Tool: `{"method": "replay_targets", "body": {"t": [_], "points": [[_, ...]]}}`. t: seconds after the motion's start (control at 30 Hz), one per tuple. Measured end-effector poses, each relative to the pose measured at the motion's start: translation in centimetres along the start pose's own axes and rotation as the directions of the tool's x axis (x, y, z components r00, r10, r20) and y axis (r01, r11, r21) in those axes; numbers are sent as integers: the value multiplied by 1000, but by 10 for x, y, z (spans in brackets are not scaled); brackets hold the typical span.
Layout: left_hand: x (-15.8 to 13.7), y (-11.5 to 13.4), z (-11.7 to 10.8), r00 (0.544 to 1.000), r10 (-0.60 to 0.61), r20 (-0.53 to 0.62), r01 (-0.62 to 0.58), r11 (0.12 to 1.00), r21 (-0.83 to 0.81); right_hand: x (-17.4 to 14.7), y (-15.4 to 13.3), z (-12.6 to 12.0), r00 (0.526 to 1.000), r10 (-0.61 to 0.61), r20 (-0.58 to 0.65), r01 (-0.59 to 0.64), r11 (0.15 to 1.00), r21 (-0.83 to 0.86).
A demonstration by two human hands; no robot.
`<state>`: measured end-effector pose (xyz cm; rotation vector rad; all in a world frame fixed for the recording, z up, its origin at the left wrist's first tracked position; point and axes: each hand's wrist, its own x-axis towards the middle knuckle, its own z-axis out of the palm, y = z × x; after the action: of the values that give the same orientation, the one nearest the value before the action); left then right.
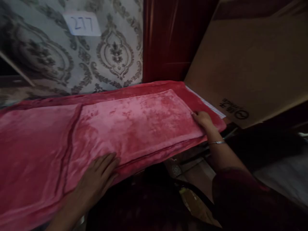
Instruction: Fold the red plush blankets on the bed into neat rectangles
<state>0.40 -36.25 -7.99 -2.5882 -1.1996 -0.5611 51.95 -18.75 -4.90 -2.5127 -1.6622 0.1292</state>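
Note:
A pink plush blanket lies in two folded sections on a longer red plush layer, with a dark fold line between them. My left hand rests flat on the near edge of the right section, fingers stretched out and holding nothing. At the far right end of that section, my right hand has its fingers closed on the blanket's edge. A bracelet circles the right wrist. The undersides of the right fingers are hidden.
Behind the blanket is a patterned wall with a white label reading 277. A dark red wooden panel stands beside it. A large cardboard box borders the right end. Below, my dark clothing and cluttered floor are dim.

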Motion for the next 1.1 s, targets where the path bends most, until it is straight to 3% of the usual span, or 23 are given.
{"method": "replay_targets", "body": {"t": [0.1,0.2,0.3,0.43,0.63,0.77,1.0,1.1], "points": [[-3,-11,20,999,32,-29,-32,999,15,1,4,-9,1000,-18,-6,18,1000,-10],[-9,-23,30,999,18,38,-17,999,-34,0,1,-12,999,-15,37,15,1000,0],[-14,-29,32,997,-12,71,16,999,-49,-1,-6,-11,997,-30,67,30,1000,-8],[-13,-31,33,998,-52,35,52,998,26,-2,-12,-8,999,-42,35,42,999,1],[-4,-35,31,996,79,35,-80,996,34,-13,-4,-14,999,-44,-27,43,999,-10],[0,-34,31,996,85,1,-85,996,37,-18,-3,-20,992,-55,-114,56,998,1],[8,-34,27,964,244,-102,-228,962,148,13,0,-40,943,-109,-314,209,929,306],[6,-34,31,968,227,-108,-209,966,154,22,4,-34,981,-48,-189,107,941,320]]}}
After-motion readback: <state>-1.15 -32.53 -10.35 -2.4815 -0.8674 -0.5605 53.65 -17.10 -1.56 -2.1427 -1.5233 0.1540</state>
